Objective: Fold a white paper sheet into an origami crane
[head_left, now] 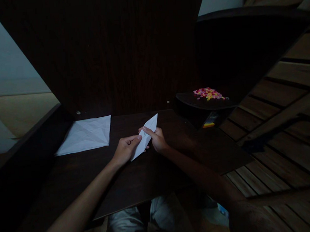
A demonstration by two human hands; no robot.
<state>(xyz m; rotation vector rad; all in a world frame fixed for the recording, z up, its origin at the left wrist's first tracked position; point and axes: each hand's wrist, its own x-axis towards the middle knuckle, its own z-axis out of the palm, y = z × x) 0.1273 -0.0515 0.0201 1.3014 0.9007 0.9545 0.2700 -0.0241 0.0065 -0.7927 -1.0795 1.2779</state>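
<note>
Between both hands, above the dark desk, is a folded piece of white paper point(150, 124), long and pointed at its two ends and tilted toward the upper right. My left hand point(125, 148) pinches its left edge, thumb on top and fingers mostly hidden behind. From the other side my right hand point(158, 138) grips it, its thumb lying across the middle of the folds. A fingertip or two show beneath the paper. On the desk to the left of my hands lie creased white sheets point(88, 134), flat and apart from both hands.
The dark wooden desk point(117, 189) has a tall back panel point(129, 54) and a raised left side point(24, 139). At the right, a small rounded shelf point(185, 99) bears a pile of pink, red and yellow bits point(208, 93). Wooden slats point(279, 149) lie beyond.
</note>
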